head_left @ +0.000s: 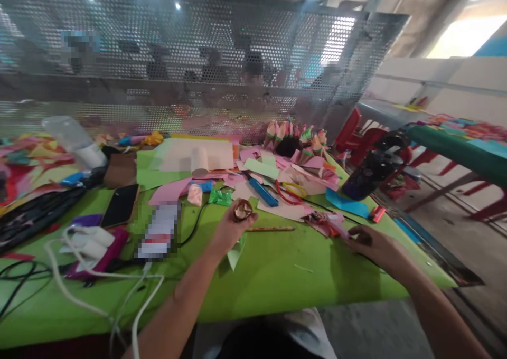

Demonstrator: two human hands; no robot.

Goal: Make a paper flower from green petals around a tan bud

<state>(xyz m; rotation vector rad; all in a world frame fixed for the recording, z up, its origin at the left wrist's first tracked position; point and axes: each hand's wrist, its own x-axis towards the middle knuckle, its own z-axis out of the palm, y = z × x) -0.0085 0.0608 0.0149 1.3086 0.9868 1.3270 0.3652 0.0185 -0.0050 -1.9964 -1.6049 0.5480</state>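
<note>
My left hand is closed around a small, brown, cup-like piece, its hollow, pale-lined top facing up. Under that hand lies a green paper scrap, and a patterned pencil rests just to its right. My right hand is at the right part of the table, thumb and fingers curled together at the tip of a crumpled pink paper. Dark brown bits lie on that paper. Beyond, between my hands, are a blue cutter and scissors with red and yellow handles.
On the left are phones, a magenta power strip with white cables, and a clear bottle. Paper sheets and several cone-shaped bundles stand behind. A dark flask is at right, near a red lighter.
</note>
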